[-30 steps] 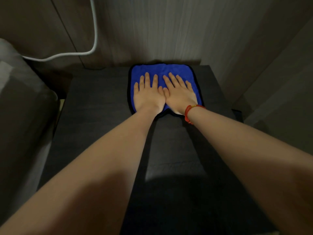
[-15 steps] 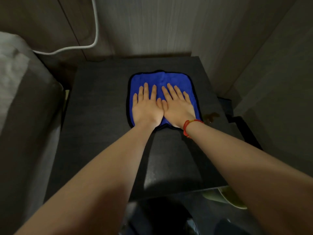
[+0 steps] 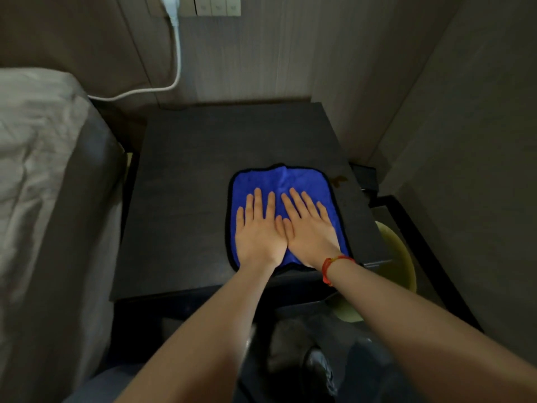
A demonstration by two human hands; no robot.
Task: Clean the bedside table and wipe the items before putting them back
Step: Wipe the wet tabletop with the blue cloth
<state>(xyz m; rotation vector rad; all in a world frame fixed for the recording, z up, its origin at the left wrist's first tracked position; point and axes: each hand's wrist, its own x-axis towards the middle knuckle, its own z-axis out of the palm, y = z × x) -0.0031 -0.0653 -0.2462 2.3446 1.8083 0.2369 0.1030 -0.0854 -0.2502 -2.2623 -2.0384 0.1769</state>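
Note:
A blue cloth with a dark hem lies flat on the dark bedside table, near its front right corner. My left hand presses on the cloth's left half with straight, spread fingers. My right hand, with a red string at the wrist, presses flat on the right half, its thumb beside the left hand's. No other items stand on the table top. A small brownish stain shows on the table just right of the cloth.
A bed with pale bedding lies along the left. A white cable hangs from a wall socket behind the table. A yellow-green basin sits on the floor at the right, beside a wall. Dark objects lie on the floor below.
Both hands have dragged the cloth from the table's back edge toward its front edge. The view has pulled back, showing the socket, basin and floor.

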